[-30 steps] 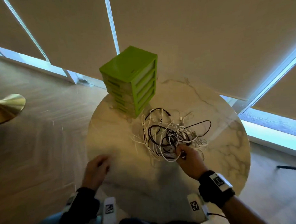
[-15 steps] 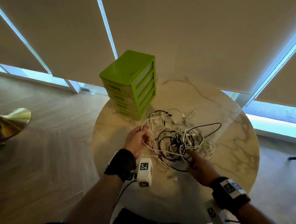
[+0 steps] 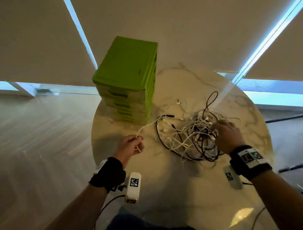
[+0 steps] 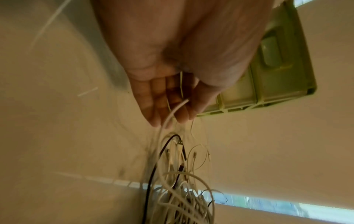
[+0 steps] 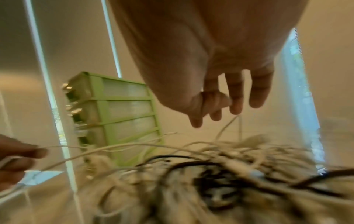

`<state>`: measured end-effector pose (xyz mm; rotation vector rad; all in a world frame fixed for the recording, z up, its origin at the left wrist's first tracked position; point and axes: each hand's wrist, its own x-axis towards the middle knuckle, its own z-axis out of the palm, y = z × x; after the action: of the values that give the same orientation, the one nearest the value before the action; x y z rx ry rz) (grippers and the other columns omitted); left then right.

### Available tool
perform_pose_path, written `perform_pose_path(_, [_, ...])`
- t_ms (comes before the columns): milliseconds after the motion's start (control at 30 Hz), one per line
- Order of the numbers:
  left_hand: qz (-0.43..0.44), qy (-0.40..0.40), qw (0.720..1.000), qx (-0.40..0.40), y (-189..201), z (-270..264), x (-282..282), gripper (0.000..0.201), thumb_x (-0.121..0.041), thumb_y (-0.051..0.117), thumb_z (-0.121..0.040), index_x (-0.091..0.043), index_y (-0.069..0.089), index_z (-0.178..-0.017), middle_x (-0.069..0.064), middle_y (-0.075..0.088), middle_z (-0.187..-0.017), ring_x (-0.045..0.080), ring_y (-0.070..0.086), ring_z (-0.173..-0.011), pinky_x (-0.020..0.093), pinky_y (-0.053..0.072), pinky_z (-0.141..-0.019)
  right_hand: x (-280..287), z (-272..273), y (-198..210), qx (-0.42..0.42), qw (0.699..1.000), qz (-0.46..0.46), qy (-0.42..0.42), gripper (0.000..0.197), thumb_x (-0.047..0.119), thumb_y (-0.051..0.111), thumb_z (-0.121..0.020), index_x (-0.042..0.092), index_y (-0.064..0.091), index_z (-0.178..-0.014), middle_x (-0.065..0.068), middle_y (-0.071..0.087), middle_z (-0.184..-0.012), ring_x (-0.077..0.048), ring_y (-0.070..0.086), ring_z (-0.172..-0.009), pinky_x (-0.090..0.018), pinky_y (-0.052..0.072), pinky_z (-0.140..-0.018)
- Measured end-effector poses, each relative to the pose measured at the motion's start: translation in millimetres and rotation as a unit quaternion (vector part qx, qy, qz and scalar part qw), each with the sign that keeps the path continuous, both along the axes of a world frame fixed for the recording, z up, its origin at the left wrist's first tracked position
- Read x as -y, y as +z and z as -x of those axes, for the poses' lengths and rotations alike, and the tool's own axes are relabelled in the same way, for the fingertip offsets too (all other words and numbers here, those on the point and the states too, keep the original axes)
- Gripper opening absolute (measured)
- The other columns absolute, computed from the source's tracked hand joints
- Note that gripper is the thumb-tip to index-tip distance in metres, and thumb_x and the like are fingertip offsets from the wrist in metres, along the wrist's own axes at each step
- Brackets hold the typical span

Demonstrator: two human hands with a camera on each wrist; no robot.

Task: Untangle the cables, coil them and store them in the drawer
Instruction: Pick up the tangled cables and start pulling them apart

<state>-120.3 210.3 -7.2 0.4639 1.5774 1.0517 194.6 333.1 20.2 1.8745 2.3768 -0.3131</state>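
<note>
A tangle of white and black cables [image 3: 187, 137] lies on the round marble table [image 3: 167, 186], right of a green drawer unit [image 3: 127, 77] with all its drawers shut. My left hand [image 3: 137, 143] is left of the tangle and grips one white cable [image 3: 147, 126], which runs taut back to the pile. The left wrist view shows that cable [image 4: 172, 112] passing through the curled fingers of my left hand [image 4: 168, 115]. My right hand [image 3: 221, 128] rests on the right side of the tangle. In the right wrist view my right hand [image 5: 228, 109] pinches a white strand [image 5: 226, 127] with thumb and fingertips.
The drawer unit [image 5: 118, 115] stands at the table's far left, close to the cables. Window blinds [image 3: 195, 27] hang behind the table. Wooden floor [image 3: 36, 144] lies to the left. Dark cords [image 3: 288, 117] run across the floor on the right.
My left hand has drawn a white cable out of the pile toward the left and nearer to me. My right hand has shifted from the tangle's near edge to its right side.
</note>
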Motion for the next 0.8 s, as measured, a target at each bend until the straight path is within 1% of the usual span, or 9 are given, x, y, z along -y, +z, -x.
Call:
perform_pose_path(67, [-0.002,-0.040,0.999,-0.017,-1.8,6.6,-2.2,0.017,-0.010,0.052,-0.097,-0.012,0.066,-0.088,0.004,0.058,-0.070,0.014,0.056,-0.068,0.025,0.049,-0.066,16.1,47.0,7.2,-0.079,0.996,-0.019,0.035,0.023,0.009,0.055,-0.083,0.017,0.069,-0.101,-0.004,0.065,-0.109,-0.028,0.057,-0.099,-0.032,0.043,-0.080])
perform_pose_path(133, [-0.002,-0.076,0.996,-0.044,-5.6,12.0,-4.6,0.015,-0.011,0.055,-0.095,-0.012,0.067,-0.087,0.001,0.054,-0.066,0.011,0.052,-0.064,0.025,0.046,-0.065,22.4,91.8,2.1,-0.127,0.989,0.037,0.069,0.019,0.014,0.050,-0.090,0.015,0.068,-0.094,-0.003,0.065,-0.097,-0.026,0.061,-0.088,-0.026,0.039,-0.071])
perform_pose_path(233, [0.017,-0.118,0.987,-0.107,-20.6,22.6,-8.4,0.016,-0.014,0.062,-0.090,-0.016,0.070,-0.076,-0.003,0.050,-0.055,0.012,0.045,-0.057,0.028,0.044,-0.061,14.8,143.8,-12.6,-0.083,0.986,0.114,0.087,0.027,0.025,0.046,-0.095,0.019,0.069,-0.108,-0.006,0.065,-0.112,-0.028,0.061,-0.101,-0.033,0.049,-0.084])
perform_pose_path(300, [0.031,-0.136,0.981,-0.134,-31.0,31.0,-9.0,0.008,-0.017,0.067,-0.083,-0.020,0.071,-0.077,-0.008,0.055,-0.052,0.013,0.050,-0.056,0.035,0.052,-0.067,5.6,162.1,-24.5,-0.027,0.986,0.145,0.074,0.030,0.029,0.046,-0.094,0.022,0.066,-0.116,-0.005,0.062,-0.122,-0.030,0.060,-0.109,-0.035,0.048,-0.088])
perform_pose_path(400, [0.037,-0.132,0.980,-0.143,-37.7,39.7,-3.6,0.028,-0.012,0.067,-0.081,-0.021,0.061,-0.106,0.001,0.061,-0.068,0.019,0.060,-0.061,0.045,0.059,-0.072,-3.4,167.9,-39.9,0.002,0.985,0.160,0.057,0.032,0.027,0.049,-0.091,0.029,0.060,-0.121,-0.006,0.061,-0.124,-0.030,0.060,-0.109,-0.035,0.048,-0.087])
perform_pose_path(467, [0.018,-0.122,0.981,-0.152,-32.8,40.4,2.6,0.043,-0.003,0.065,-0.084,-0.026,0.051,-0.117,0.008,0.060,-0.070,0.021,0.060,-0.059,0.036,0.057,-0.060,-7.9,166.9,-44.6,0.024,0.988,0.145,0.057,0.033,0.026,0.051,-0.091,0.029,0.060,-0.123,-0.006,0.062,-0.124,-0.029,0.061,-0.109,-0.034,0.048,-0.086])
perform_pose_path(600, [0.011,-0.116,0.979,-0.170,-30.3,37.9,10.2,0.041,0.001,0.063,-0.086,-0.024,0.049,-0.115,0.010,0.057,-0.071,0.018,0.060,-0.054,0.031,0.055,-0.055,-9.6,165.3,-50.6,0.072,0.990,0.091,0.077,0.034,0.029,0.053,-0.094,0.015,0.059,-0.124,-0.009,0.061,-0.122,-0.031,0.059,-0.112,-0.040,0.049,-0.089])
perform_pose_path(700, [0.018,-0.132,0.972,-0.191,-29.0,30.5,10.7,0.025,0.002,0.061,-0.087,-0.014,0.056,-0.106,0.005,0.055,-0.070,0.011,0.057,-0.044,0.032,0.055,-0.054,-7.0,158.6,-54.7,0.065,0.988,0.106,0.094,0.033,0.029,0.050,-0.095,0.015,0.059,-0.123,-0.008,0.057,-0.123,-0.032,0.054,-0.115,-0.041,0.047,-0.090])
perform_pose_path(800, [0.043,-0.155,0.964,-0.212,-23.1,19.7,5.7,0.014,-0.004,0.064,-0.087,-0.014,0.062,-0.097,0.004,0.055,-0.081,0.014,0.056,-0.049,0.030,0.054,-0.051,-8.8,148.7,-46.1,-0.099,0.989,0.100,0.052,0.024,0.026,0.048,-0.096,0.016,0.065,-0.110,-0.006,0.062,-0.109,-0.026,0.059,-0.102,-0.030,0.043,-0.080])
